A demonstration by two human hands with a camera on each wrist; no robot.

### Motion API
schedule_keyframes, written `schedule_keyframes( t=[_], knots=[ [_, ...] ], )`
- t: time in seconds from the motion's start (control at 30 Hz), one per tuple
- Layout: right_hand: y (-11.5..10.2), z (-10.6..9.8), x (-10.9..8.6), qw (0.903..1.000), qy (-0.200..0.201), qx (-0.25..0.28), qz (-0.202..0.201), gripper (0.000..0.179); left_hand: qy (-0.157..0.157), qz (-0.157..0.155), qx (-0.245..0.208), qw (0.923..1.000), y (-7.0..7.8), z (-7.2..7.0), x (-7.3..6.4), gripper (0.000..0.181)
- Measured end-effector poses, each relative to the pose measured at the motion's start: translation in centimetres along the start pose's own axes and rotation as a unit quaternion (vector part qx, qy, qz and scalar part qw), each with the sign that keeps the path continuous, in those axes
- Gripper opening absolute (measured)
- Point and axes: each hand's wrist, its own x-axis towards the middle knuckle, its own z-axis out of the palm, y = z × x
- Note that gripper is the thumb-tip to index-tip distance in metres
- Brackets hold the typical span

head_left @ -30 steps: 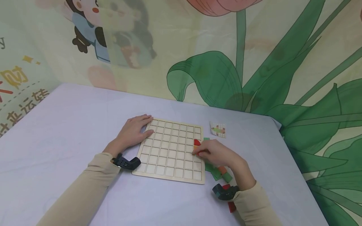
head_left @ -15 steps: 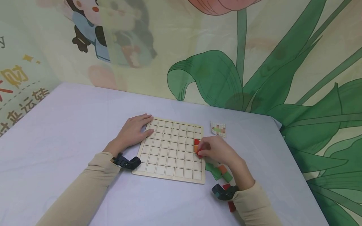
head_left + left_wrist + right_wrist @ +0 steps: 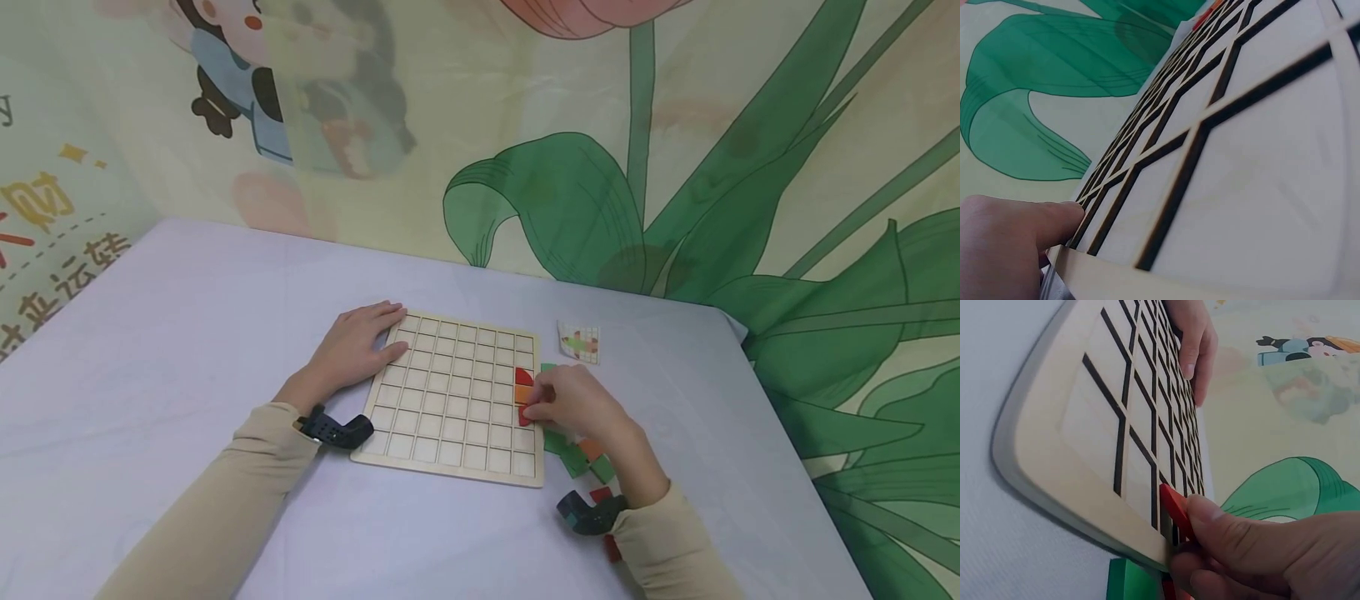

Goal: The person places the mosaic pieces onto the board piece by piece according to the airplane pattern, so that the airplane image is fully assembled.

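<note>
A wooden grid board (image 3: 446, 379) lies on the table. My left hand (image 3: 360, 346) rests at its left edge with fingers extended; in the left wrist view the thumb (image 3: 1060, 222) touches the board's border. My right hand (image 3: 573, 400) is over the right edge, pinching a small red piece (image 3: 1175, 509) between thumb and finger. In the right wrist view that piece stands tilted against the grid. In the right column, a red rounded piece (image 3: 523, 377) and an orange square piece (image 3: 523, 394) sit in cells just above the held one.
Several loose green pieces (image 3: 575, 459) and an orange piece (image 3: 591, 450) lie right of the board, partly under my right hand. More red pieces (image 3: 602, 494) lie nearer me by the right wrist. A small pattern card (image 3: 579, 344) is behind the right hand.
My right hand has shifted slightly right and back from the cells, uncovering the orange piece and more of the red piece at its fingertips. The left hand and board stay put.
</note>
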Motion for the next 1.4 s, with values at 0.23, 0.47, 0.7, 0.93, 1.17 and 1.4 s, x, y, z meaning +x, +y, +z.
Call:
schedule_keyframes(
  t=[0.23, 0.47, 0.7, 0.93, 1.17, 1.4],
  knots=[
    [-0.6, 0.4, -0.1, 0.9997, 0.007, -0.024, 0.0, 0.017, 0.001, 0.0, 0.004, 1.0, 0.0, -0.1, 0.0, 0.062],
    [-1.0, 0.6, -0.1, 0.9988, 0.02, -0.045, -0.008, 0.019, -0.002, -0.003, 0.007, 1.0, 0.1, -0.1, 0.0, 0.062],
    [-0.7, 0.8, 0.2, 0.999, 0.021, -0.036, -0.017, 0.019, -0.004, -0.003, 0.004, 1.0, 0.2, -0.2, -0.1, 0.062],
    [-0.4, 0.9, 0.4, 0.9986, 0.02, -0.034, -0.034, 0.017, -0.006, -0.001, 0.005, 1.0, 0.3, -0.3, -0.1, 0.062],
    [-0.3, 0.4, 0.2, 0.9986, -0.002, -0.018, -0.049, 0.015, -0.007, -0.001, 0.006, 1.0, 0.3, -0.2, -0.1, 0.062],
    [0.4, -0.1, 0.2, 0.9988, 0.017, -0.037, -0.028, 0.042, -0.002, 0.001, 0.007, 1.0, 0.2, -0.1, -0.1, 0.062]
  ],
)
